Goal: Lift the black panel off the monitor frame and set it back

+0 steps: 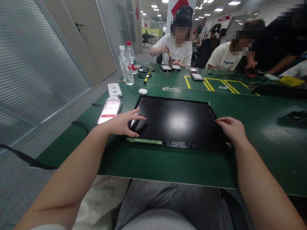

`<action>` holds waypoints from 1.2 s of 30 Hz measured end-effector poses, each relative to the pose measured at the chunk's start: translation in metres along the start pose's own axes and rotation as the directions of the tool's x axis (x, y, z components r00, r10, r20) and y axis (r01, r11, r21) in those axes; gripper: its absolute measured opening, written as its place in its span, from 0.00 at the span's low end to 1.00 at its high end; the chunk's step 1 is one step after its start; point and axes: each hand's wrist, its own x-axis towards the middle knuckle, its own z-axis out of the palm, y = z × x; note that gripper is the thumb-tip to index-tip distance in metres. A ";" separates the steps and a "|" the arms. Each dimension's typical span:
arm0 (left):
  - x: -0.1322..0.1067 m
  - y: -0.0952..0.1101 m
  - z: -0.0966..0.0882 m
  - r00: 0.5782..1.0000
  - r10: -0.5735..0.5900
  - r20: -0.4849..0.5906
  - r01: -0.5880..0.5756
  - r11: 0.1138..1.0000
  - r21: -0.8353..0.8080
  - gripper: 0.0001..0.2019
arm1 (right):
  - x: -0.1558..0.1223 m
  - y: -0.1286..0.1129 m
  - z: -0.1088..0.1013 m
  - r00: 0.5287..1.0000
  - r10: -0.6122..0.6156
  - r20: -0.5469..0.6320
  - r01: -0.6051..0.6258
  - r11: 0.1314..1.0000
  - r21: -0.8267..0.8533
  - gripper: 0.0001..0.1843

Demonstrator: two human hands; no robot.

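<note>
Bright, even light falls from rectangular ceiling panels (233, 3) far overhead; a soft white glare pools at the centre of the glossy black flat panel (176, 123); faint shadows sit under the left hand (122, 123); the dark green table (263, 134) shows a dull sheen at right; wide-lens distortion bends the edges, stretching the near forearms; distant figures are soft.

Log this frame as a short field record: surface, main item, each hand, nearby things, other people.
surface: green table
main item: black display panel lying flat, circuit strip exposed at its near edge
left hand: open, fingers resting on the panel's left edge
right hand: on the panel's right edge; grip unclear
nearby: lit phone, white device, two water bottles
others: people seated at the far side, one holding a tool
</note>
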 end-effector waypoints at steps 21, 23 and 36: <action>0.024 -0.014 0.019 0.957 -0.204 -0.206 0.216 0.976 0.036 0.29 | -0.003 -0.005 -0.002 1.000 0.024 0.018 -0.023 0.999 -0.032 0.08; 0.024 -0.012 0.018 0.957 -0.210 -0.198 0.225 0.973 0.056 0.30 | -0.003 -0.004 -0.001 1.000 0.018 0.011 -0.017 0.999 -0.030 0.08; 0.026 -0.023 0.015 0.966 -0.164 -0.198 0.170 0.985 0.015 0.28 | -0.004 -0.007 -0.003 0.999 0.040 0.005 -0.039 0.999 -0.034 0.06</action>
